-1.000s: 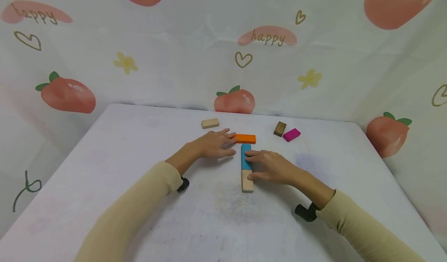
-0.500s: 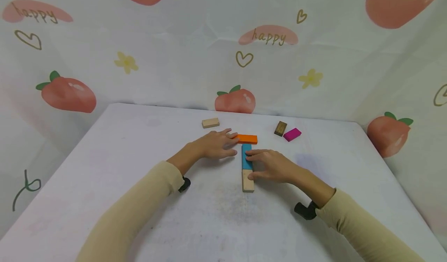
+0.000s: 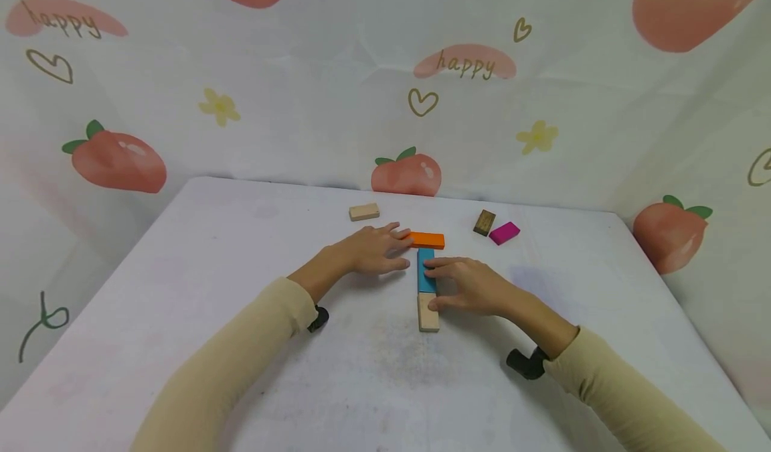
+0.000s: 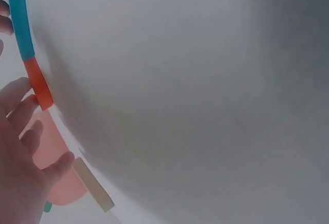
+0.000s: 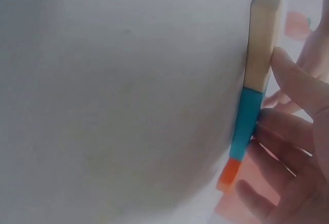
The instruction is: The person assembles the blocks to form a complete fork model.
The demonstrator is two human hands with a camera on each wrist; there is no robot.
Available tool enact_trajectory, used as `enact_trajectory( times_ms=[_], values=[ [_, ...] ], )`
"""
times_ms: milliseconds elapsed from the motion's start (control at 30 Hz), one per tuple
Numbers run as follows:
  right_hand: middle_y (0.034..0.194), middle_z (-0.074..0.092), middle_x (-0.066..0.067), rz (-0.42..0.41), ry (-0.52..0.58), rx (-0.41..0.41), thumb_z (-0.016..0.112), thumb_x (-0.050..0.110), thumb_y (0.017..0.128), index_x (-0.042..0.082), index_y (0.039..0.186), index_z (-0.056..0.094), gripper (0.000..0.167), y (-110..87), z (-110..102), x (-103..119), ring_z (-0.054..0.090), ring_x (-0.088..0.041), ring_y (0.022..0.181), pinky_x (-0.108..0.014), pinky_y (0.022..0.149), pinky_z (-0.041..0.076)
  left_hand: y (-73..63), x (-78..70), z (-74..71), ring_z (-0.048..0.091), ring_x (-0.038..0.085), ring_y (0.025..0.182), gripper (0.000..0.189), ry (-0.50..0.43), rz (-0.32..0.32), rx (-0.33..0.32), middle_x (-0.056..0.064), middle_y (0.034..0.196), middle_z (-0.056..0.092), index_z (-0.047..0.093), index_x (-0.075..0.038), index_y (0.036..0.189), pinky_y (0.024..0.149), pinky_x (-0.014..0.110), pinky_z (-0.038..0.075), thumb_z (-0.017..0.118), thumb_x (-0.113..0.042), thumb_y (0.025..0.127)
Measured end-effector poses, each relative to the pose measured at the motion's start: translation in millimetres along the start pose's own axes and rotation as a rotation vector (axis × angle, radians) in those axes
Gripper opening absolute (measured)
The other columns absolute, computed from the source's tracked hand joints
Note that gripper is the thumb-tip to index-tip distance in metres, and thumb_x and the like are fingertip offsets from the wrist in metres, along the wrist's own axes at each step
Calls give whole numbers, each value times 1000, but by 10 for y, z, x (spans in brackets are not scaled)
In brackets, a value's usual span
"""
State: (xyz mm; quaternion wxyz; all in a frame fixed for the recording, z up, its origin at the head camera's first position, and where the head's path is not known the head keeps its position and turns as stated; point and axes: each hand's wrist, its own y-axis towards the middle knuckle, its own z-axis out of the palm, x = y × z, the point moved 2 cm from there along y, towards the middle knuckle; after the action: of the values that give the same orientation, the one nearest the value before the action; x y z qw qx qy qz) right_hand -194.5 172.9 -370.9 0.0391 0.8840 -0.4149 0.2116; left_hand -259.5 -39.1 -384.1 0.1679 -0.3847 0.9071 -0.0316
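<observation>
An orange block (image 3: 429, 240) lies crosswise on the white table, with the fingertips of my left hand (image 3: 370, 250) at its left end. That hand's fingers are spread and fairly straight. Just in front of the orange block, a blue block (image 3: 425, 281) and a plain wooden block (image 3: 429, 319) lie end to end in a line pointing toward me. From the right, my right hand (image 3: 472, 286) touches both: fingertips on the blue block (image 5: 247, 124), thumb on the plain wooden block (image 5: 261, 44). In the right wrist view its fingers look relaxed along the blocks' side.
Farther back lies another plain wooden block (image 3: 364, 211), left of the orange one. A dark brown block (image 3: 484, 222) and a magenta block (image 3: 504, 233) sit close together at the back right. Behind the table (image 3: 337, 392) hangs a printed cloth (image 3: 313, 63).
</observation>
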Motion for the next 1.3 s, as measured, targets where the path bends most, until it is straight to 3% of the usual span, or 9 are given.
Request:
enact_trajectory(
  times_ms=[300,533,1300],
  values=[
    [143,56,-10,16,-12,11,76,46,85,6,133,65,63,4,6,35,48,-34,135,-57,103,42,-8,-18,-1,17,26,152,62,5,13,7,1,162,29,38,-17,154,116,55,25,45,-49,101],
    [142,57,-10,19,-39,-26,77,47,85,6,130,66,62,-2,8,58,50,-33,134,-55,103,44,11,-46,-11,18,27,151,61,16,39,3,1,161,31,40,-19,153,115,56,26,45,-49,101],
    [141,58,-11,20,-42,-42,78,46,83,6,128,67,61,-15,11,64,50,-34,133,-55,103,43,-9,-67,1,18,26,151,59,4,33,15,0,162,30,40,-21,154,116,53,26,47,-47,101]
  ],
)
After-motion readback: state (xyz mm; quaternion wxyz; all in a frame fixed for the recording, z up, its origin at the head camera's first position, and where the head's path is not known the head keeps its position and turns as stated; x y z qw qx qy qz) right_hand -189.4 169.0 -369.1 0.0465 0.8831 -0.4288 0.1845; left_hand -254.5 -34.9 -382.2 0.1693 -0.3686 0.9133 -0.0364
